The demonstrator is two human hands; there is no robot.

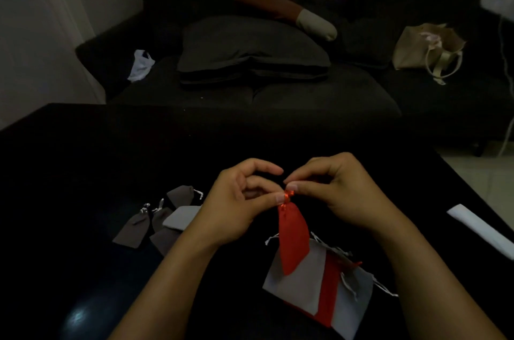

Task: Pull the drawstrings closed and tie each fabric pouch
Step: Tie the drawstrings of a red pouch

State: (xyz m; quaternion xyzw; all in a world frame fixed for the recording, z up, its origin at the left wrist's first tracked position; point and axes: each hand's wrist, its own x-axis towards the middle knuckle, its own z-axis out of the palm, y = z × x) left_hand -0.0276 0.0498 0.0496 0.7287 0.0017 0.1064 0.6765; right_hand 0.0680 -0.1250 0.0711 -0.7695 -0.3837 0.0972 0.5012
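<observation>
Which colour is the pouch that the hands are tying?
Red, seen in the head view.

A: Colours noted? Held pouch (293,236) w/ its drawstring (288,196)?

B: Both red, plain, no pattern. Stack beneath (314,288): light grey pouches w/ red ones between; white-ish cords seen.

A: Group at left?

B: Tied pouches (144,224) are dark grey-brown w/ silvery cords; one lighter grey pouch (180,217) is mixed in. Table (111,172) is logged as glossy black.

A: Background?

B: Sofa (278,95) charcoal, cushions same. Bolster (281,11) brown w/ beige end. Tote (425,47) beige. Plastic bag (140,64) white. Strip at right (484,231) white.
</observation>
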